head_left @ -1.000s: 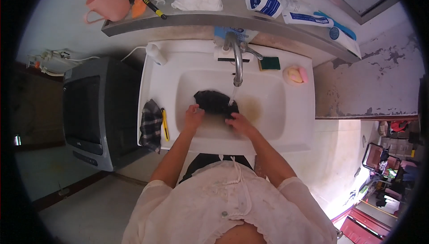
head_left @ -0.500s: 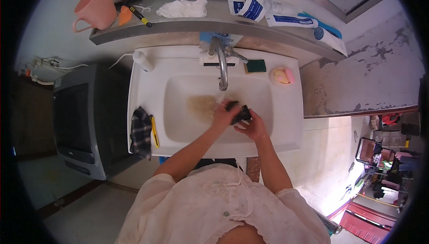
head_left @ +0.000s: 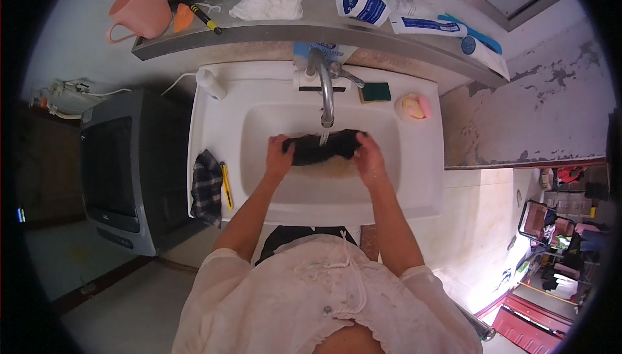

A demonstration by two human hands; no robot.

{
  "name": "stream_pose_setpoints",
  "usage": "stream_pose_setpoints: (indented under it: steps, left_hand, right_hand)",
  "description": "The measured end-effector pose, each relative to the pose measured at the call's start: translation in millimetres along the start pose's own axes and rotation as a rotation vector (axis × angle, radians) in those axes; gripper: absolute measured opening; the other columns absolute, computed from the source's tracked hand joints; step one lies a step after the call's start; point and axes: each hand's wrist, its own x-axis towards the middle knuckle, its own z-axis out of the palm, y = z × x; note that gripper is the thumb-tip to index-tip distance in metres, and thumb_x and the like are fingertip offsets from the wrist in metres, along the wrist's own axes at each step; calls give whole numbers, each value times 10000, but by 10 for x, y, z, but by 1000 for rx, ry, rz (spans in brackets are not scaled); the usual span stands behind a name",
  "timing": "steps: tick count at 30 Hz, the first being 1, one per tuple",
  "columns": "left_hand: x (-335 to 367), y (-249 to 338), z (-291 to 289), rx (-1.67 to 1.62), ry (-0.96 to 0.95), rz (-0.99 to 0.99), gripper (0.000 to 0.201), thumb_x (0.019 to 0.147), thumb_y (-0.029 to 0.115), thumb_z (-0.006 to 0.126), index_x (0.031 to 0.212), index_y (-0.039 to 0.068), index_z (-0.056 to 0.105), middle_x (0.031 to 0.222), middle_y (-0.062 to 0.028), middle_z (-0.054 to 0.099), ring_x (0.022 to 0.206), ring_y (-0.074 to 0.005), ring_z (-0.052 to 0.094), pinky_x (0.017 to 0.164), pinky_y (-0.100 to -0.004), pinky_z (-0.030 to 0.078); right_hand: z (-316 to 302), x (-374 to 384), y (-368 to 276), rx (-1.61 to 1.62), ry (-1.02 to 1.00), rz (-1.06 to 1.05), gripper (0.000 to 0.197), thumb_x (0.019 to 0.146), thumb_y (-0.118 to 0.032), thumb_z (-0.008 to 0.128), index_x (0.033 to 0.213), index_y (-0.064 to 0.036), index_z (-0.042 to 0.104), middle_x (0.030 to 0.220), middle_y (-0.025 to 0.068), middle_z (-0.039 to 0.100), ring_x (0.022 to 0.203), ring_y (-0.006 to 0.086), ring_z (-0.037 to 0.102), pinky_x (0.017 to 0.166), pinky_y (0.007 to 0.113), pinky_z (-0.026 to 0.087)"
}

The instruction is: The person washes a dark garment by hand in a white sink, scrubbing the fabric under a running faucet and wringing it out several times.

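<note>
A dark, wet cloth (head_left: 321, 149) is stretched sideways under the tap's stream, inside the white sink (head_left: 256, 189). My left hand (head_left: 279, 158) grips its left end, and my right hand (head_left: 370, 158) has hold of the right end. From the curved metal faucet (head_left: 327, 101), water falls onto the cloth's middle. Brownish water shows just below the cloth in the basin. Whether the cloth is a sock or some other piece cannot be made out.
Around the basin sit a green scouring sponge (head_left: 375, 91), soap (head_left: 416, 106), a white bottle (head_left: 210, 84), a checked cloth (head_left: 207, 189) and a yellow cutter (head_left: 227, 185). Above runs a metal shelf (head_left: 259, 34) with a pink mug (head_left: 141, 9) and tubes. A grey washing machine (head_left: 146, 172) stands at left.
My hands have moved apart, the left one going leftward. The cloth, bunched between them before, is now spread out lengthwise beneath the running water.
</note>
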Motion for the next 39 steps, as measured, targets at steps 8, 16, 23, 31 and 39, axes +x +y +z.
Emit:
stream_pose_setpoints:
  steps: [8, 16, 23, 31, 39]
  left_hand:
    - [-33, 669, -135, -249, -299, 341, 408, 633, 55, 643, 1028, 108, 551, 993, -107, 542, 953, -314, 495, 846, -379, 416]
    - [-134, 377, -186, 128, -613, 433, 240, 682, 203, 684, 867, 77, 596, 869, -97, 535, 816, -302, 542, 703, -406, 445]
    - [61, 609, -356, 68, -402, 269, 211, 629, 128, 686, 781, 64, 555, 896, -87, 554, 832, -306, 532, 717, -406, 444]
    - [496, 1521, -981, -418, -306, 220, 187, 664, -71, 577, 805, 27, 503, 787, -21, 503, 742, -101, 501, 692, -236, 412]
    - [156, 844, -647, 226, -170, 294, 265, 648, 159, 700, 814, 74, 512, 775, -80, 525, 783, -298, 518, 666, -387, 427]
  right_hand:
    - [59, -13, 496, -985, -233, -448, 227, 784, -190, 612, 921, -19, 553, 786, 57, 586, 688, 178, 520, 641, 315, 430]
    - [170, -510, -138, -1248, -198, -449, 202, 725, -198, 669, 854, -51, 619, 843, 120, 613, 773, 260, 584, 648, 334, 452]
    - [-726, -354, 9, -1646, -132, -572, 239, 688, -89, 638, 925, -92, 607, 956, 113, 592, 886, 299, 551, 746, 366, 443]
    - [-175, -514, -983, -1284, 235, -1057, 327, 668, 58, 551, 959, -89, 572, 954, 101, 579, 881, 293, 530, 770, 374, 404]
    - [-614, 39, -266, -1228, 146, -807, 262, 692, -40, 613, 948, -73, 572, 932, 110, 578, 860, 252, 548, 745, 337, 446]
